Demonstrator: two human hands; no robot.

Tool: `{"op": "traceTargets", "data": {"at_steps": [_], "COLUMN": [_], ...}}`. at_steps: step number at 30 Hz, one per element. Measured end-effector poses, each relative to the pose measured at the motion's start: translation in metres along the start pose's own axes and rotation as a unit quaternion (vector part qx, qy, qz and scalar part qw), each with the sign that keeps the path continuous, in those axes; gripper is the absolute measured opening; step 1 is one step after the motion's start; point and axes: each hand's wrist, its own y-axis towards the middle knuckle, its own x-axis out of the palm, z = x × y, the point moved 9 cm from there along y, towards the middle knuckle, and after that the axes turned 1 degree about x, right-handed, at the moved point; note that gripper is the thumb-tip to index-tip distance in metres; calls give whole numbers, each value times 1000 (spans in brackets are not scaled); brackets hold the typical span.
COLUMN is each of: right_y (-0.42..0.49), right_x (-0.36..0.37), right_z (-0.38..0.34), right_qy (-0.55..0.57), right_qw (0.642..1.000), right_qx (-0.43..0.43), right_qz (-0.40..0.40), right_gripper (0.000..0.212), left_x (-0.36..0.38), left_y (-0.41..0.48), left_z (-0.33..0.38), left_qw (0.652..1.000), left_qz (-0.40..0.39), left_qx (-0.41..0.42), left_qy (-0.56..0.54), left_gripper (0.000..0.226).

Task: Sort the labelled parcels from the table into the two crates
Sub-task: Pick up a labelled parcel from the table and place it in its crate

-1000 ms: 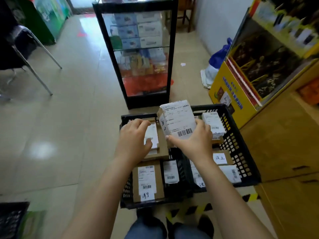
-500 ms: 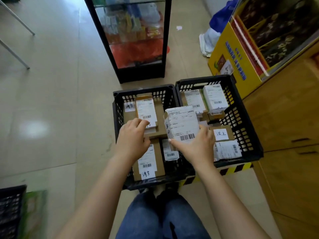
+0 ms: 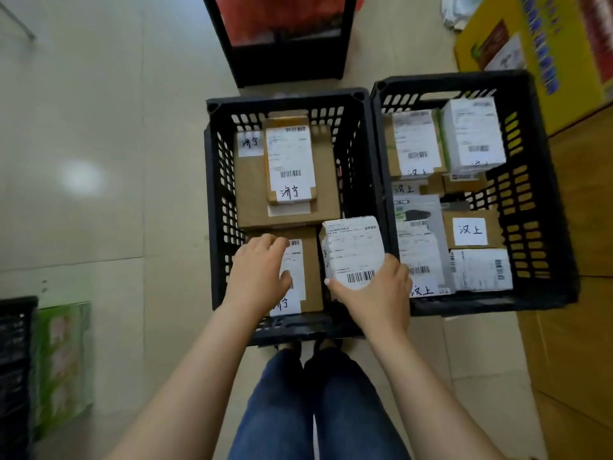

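Note:
Two black slotted crates stand side by side on the floor: the left crate (image 3: 212, 200) and the right crate (image 3: 547, 194). My right hand (image 3: 374, 293) grips a white labelled parcel (image 3: 353, 250) by its near end, low in the left crate's near right corner. My left hand (image 3: 258, 273) rests flat, fingers relaxed, on a brown labelled box (image 3: 310, 263) in the same crate. Behind it lies a large brown box (image 3: 252, 194) with a smaller labelled box (image 3: 290, 161) on top. The right crate holds several labelled parcels (image 3: 471, 230).
A black-framed display cabinet (image 3: 285, 61) stands just behind the crates. A yellow carton (image 3: 530, 44) and a wooden counter (image 3: 580, 343) are at the right. Another black crate (image 3: 13, 360) and a green pack (image 3: 63, 360) lie at the far left. My legs (image 3: 315, 410) are below.
The view has tilted down over the crates. My right hand has lowered the white parcel into the left crate's near right corner. My left hand has moved back onto the near brown box.

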Motion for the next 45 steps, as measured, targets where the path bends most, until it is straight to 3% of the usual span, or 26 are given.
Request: {"op": "traceTargets", "data": {"at_steps": [6, 19, 28, 36, 40, 45], "right_y": [30, 80, 79, 83, 81, 51], "right_x": [58, 155, 164, 170, 145, 83], "right_z": [13, 27, 15, 15, -5, -64], "right_qy": [-28, -134, -224, -225, -205, -166], "right_qw": [1000, 990, 968, 969, 969, 962], "right_qx": [-7, -33, -108, -84, -113, -201], "right_qz": [2, 1, -28, -63, -75, -85], "right_gripper": [118, 94, 72, 67, 65, 57], "left_x": [71, 192, 194, 196, 161, 72], "left_y": [27, 65, 65, 61, 55, 41], "left_z": [-21, -54, -56, -57, -57, -40], "left_qw": [999, 993, 992, 990, 993, 998], "left_qz": [-35, -114, -126, -134, -107, -15], "left_qx": [-18, -4, 11, 21, 18, 26], "left_qy": [-17, -29, -21, -27, -45, -58], "left_gripper": [53, 77, 78, 75, 67, 60]}}
